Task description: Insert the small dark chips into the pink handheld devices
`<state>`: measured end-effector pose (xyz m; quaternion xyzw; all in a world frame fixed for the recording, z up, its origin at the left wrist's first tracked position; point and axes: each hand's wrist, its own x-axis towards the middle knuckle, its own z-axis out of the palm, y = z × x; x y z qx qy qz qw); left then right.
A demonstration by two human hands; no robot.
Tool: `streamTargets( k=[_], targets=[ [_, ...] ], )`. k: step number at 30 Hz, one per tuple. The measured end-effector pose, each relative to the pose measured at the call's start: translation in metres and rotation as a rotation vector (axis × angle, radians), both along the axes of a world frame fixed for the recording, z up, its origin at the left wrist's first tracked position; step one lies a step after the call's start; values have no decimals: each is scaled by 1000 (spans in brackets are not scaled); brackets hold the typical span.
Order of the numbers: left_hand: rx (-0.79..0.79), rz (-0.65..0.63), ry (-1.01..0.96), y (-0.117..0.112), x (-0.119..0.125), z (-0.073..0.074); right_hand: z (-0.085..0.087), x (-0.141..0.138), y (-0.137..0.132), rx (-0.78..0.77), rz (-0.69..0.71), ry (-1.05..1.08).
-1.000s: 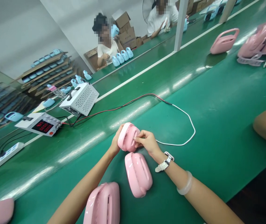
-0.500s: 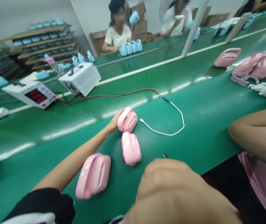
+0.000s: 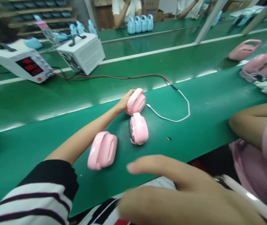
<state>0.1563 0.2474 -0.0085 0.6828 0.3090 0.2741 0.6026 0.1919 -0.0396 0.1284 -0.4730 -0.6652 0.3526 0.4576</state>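
Observation:
Out on the green work surface, my left hand (image 3: 124, 103) is wrapped round the far side of a glossy pink device with a loop handle (image 3: 136, 102). Its fingers are partly hidden behind the device. Just in front of that device is a second pink one (image 3: 140, 129), with a dark face on its left side. A third pink device (image 3: 102, 150) lies nearer, beside my left forearm. My right hand (image 3: 182, 190) is close to the camera and blurred, its fingers apart with nothing seen between them. To the right of the held device lies the white plug end of a cable (image 3: 158, 114).
Two white power supply boxes (image 3: 80, 53) stand at the back left, red wires running to the cable. A small dark piece (image 3: 169, 138) lies on the green surface (image 3: 201, 125). A neighbour's arm (image 3: 250, 122) rests at the right, near more pink devices (image 3: 262, 64). Blue devices (image 3: 140, 24) stand across the table.
The whole view has tilted down, so the table things sit higher. My right hand has gone from a curled shape to spread fingers. My left hand stays on the same pink device.

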Motion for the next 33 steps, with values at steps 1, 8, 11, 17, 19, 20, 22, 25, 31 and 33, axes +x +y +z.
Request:
streamTargets(
  k=[1,8,11,17,19,20,22,25,31,33],
  targets=[
    [-9,-2,-5,0,0,0,8,-3,10,-19,66,-88],
    [-32,-49,-34,-1,-4,2,-47,30,57,30,-356,44],
    [-14,-54,-23,-1,-6,4,-112,62,74,-218,-516,320],
    [-5,-84,53,0,-9,7,-167,85,107,-539,-215,756],
    [-5,-111,85,1,-11,10,-163,86,119,-627,-95,783],
    [-6,-125,104,3,-12,12,-159,86,126,-674,-48,766],
    [-12,-159,148,7,-14,18,-153,89,138,-749,32,675],
    [-33,-224,226,16,-17,27,-148,95,152,-774,134,515],
    [-75,-330,362,25,-22,41,-156,101,153,-739,234,528],
    [-78,-337,384,25,-22,42,-159,100,150,-714,223,526]
  ],
)
